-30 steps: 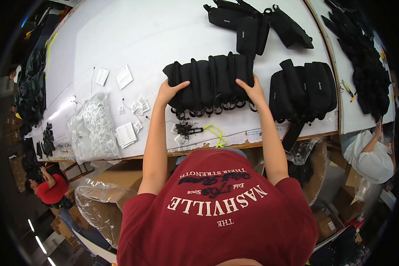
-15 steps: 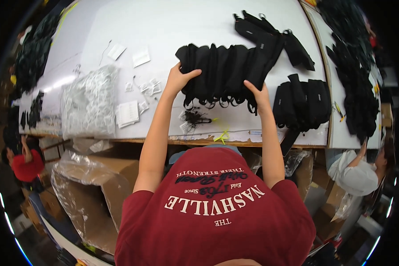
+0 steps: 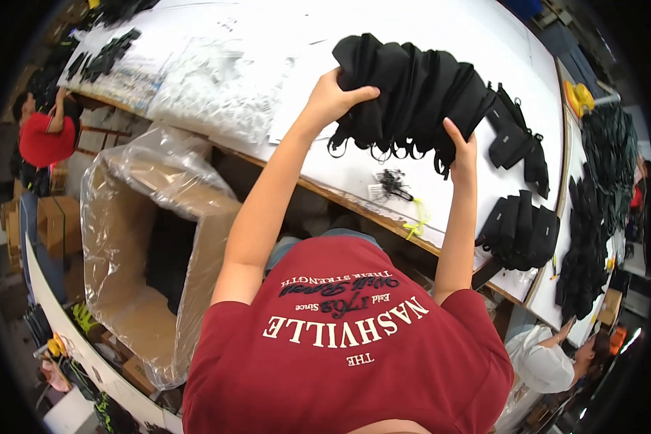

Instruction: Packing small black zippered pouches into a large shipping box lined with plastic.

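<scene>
A row of black fabric pouches (image 3: 416,90), pressed side by side with small loops along the lower edge, is held between my two hands over the white table (image 3: 333,177). My left hand (image 3: 333,100) grips the left end, thumb across the near face. My right hand (image 3: 463,150) clasps the right end, thumb up. Below the row lies a tangle of thin black cords (image 3: 393,182) beside a yellow-green strip (image 3: 417,219). To the right are a bundle of similar pouches (image 3: 519,231) and a few loose ones (image 3: 512,145).
A clear bag of white pieces (image 3: 217,90) lies left on the table. Below the table edge stands a plastic-lined cardboard box (image 3: 116,253) with something dark inside. Black straps (image 3: 586,246) pile up at the right. Co-workers stand at left (image 3: 43,137) and right (image 3: 546,362).
My hands have lifted the row of pouches away from the loose ones and shifted it to the right. The view has turned, bringing more of the cardboard box into sight.
</scene>
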Tool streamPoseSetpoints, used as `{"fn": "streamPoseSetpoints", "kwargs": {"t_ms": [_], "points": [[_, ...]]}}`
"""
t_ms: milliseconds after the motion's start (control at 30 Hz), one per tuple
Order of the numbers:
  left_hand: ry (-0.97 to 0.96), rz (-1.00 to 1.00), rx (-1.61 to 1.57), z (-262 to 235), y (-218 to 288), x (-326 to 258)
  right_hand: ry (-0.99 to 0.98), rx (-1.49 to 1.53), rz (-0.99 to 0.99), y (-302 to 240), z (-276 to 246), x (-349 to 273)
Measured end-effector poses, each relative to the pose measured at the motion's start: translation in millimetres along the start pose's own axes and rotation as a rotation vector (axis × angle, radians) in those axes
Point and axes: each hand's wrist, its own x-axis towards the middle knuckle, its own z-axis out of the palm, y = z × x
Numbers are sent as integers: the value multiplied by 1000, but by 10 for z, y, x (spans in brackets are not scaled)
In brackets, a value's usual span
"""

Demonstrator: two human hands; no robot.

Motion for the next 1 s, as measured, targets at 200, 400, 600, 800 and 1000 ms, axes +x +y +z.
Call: {"fn": "streamPoseSetpoints", "kwargs": {"t_ms": [200, 400, 600, 800, 1000], "points": [[366, 257, 149, -1219, 876, -997, -211, 95, -194, -554, 1331, -232], [719, 73, 234, -2366, 1393, -2518, -594, -18, -201, -555, 3020, -863], [1073, -90, 37, -3237, 581, -3911, -949, -297, 28, 113, 4354, -1822], [1185, -562, -426, -3501, -799, -4502, -1154, -482, 540, 946, 4847, -2268], [807, -801, -832, -3343, -2455, -4407, -1061, -921, 660, 1972, 4902, -2213]]}}
